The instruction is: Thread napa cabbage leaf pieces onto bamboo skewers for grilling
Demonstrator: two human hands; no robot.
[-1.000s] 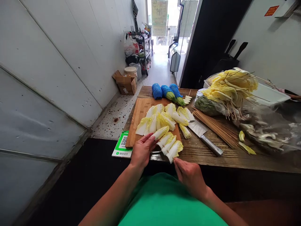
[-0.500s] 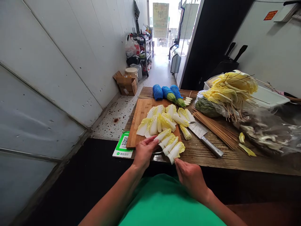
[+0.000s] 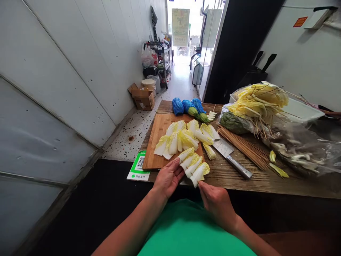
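Several pieces of napa cabbage leaf, white-ribbed with yellow frilled edges, sit side by side on a thin skewer as skewered cabbage leaves [image 3: 192, 166] over the table's front edge. My left hand [image 3: 168, 177] grips them at the left end, palm turned up, thumb at the leaf edge and fingers curled partly beneath. At the near right end, my right hand [image 3: 214, 197] pinches the skewer's end against the last leaf; most of the skewer is hidden in the leaves. Loose cabbage leaves [image 3: 174, 142] lie just beyond on a wooden cutting board [image 3: 157, 135].
A cleaver [image 3: 238, 167] lies right of the board, beside a bundle of bamboo skewers [image 3: 243, 147]. Farther right are a heap of skewered cabbage [image 3: 262, 101] and bagged mushrooms [image 3: 298, 153]. Netted green squashes [image 3: 190, 108] stand behind the board; a payment sign [image 3: 138, 167] lies left.
My left hand has rolled palm-up and moved slightly right and down along the skewered leaves. My right hand keeps its pinch at the near end. The view has tilted slightly.
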